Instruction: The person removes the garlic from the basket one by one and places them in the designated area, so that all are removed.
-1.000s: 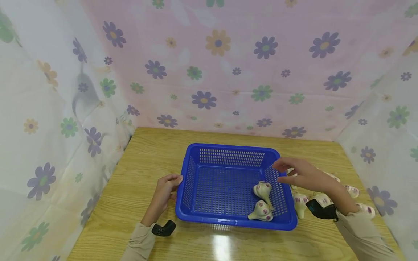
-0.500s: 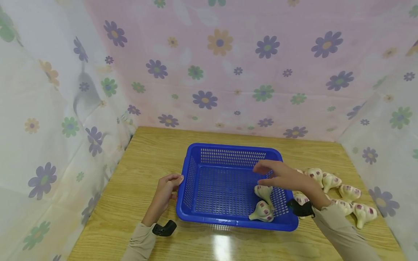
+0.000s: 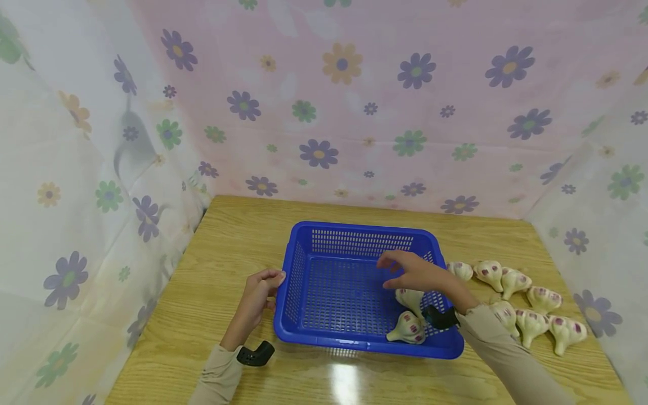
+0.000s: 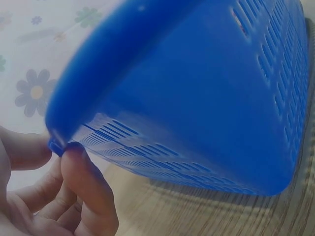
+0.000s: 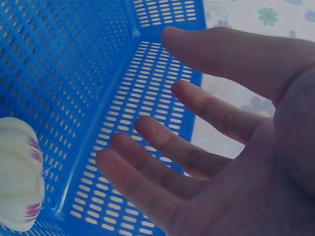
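A blue plastic basket [image 3: 364, 228] with slotted walls stands on the wooden table. My left hand [image 3: 258, 292] pinches its left rim between thumb and fingers; the left wrist view shows the fingertips curled under the rim's edge [image 4: 98, 64]. Over the basket's right half hovers my right hand [image 3: 417, 274], fingers spread and holding nothing. Below it, in the near right corner of the basket, lie two garlic bulbs with purple streaks: one in front [image 3: 407, 328], one just behind [image 3: 409, 298], partly covered by the hand. One bulb [image 5: 18, 174] also shows in the right wrist view.
Several more garlic bulbs [image 3: 543, 300] lie grouped on the table right of the basket, partly behind the right sleeve [image 3: 498, 343]. Flowered cloth [image 3: 354, 129] hangs along the table's back and sides. Each wrist bears a black camera mount [image 3: 255, 354].
My right hand has moved left from the basket's right rim to above its inside, uncovering more garlic bulbs on the table. The left hand and the basket have stayed in place.
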The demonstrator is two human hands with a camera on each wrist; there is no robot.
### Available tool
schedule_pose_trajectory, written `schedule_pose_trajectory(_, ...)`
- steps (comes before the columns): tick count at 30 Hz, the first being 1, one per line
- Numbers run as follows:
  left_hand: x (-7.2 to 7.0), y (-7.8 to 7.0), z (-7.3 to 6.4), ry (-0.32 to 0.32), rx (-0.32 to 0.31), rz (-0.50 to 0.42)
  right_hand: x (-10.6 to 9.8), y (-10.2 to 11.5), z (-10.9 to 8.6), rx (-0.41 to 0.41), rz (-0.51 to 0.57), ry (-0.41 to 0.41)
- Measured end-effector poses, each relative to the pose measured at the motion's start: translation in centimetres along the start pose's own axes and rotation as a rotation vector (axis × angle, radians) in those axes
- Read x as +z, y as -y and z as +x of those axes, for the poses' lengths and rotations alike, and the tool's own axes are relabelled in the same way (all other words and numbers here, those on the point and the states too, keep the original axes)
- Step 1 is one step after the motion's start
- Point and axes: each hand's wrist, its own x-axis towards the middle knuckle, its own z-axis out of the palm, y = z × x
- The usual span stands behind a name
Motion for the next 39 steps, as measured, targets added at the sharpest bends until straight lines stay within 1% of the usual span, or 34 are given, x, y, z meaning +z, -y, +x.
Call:
schedule_pose_trajectory(5, 0.1, -0.1, -0.1, -0.005, 0.002, 0.001, 0.1, -0.2, 0.2, 0.033, -0.022, 0.007)
schedule_pose_trajectory(11, 0.1, -0.1, -0.1, -0.006, -0.007, -0.014, 0.2, -0.7, -0.1, 0.083, -0.071, 0.032)
schedule_pose_trajectory(17, 0.0, -0.2, -0.1, -0.002, -0.007, -0.005, 0.6, -1.2, -0.6, 0.176, -0.058, 0.081)
schedule_pose_trajectory(20, -0.1, -0.2, -0.1, -0.002, -0.006, 0.0, 1.0, -1.4, -0.8, 0.196, -0.078, 0.092)
schedule_pose_trajectory(25, 0.0, -0.2, -0.1, -0.005, -0.009, -0.003, 1.8, -2.1, -0.8, 0.191, -0.122, 0.106)
schedule_pose_trajectory(29, 0.0, -0.2, -0.1, -0.007, -0.008, -0.002, 2.2, -2.8, -0.7, 0.188, -0.094, 0.09)
schedule_pose_trajectory(34, 0.1, -0.1, -0.1, -0.003, -0.008, -0.001, 1.4, -3.2, -1.0, 0.108, -0.017, 0.059)
schedule_pose_trajectory(36, 0.1, -0.1, -0.1, -0.006, -0.01, -0.001, 0.8, -3.2, -1.3, 0.064, -0.002, 0.043)
schedule_pose_trajectory(39, 0.1, -0.2, -0.1, -0.014, -0.012, 0.007, -0.3, -2.7, -2.1, 0.02, 0.01, 0.012)
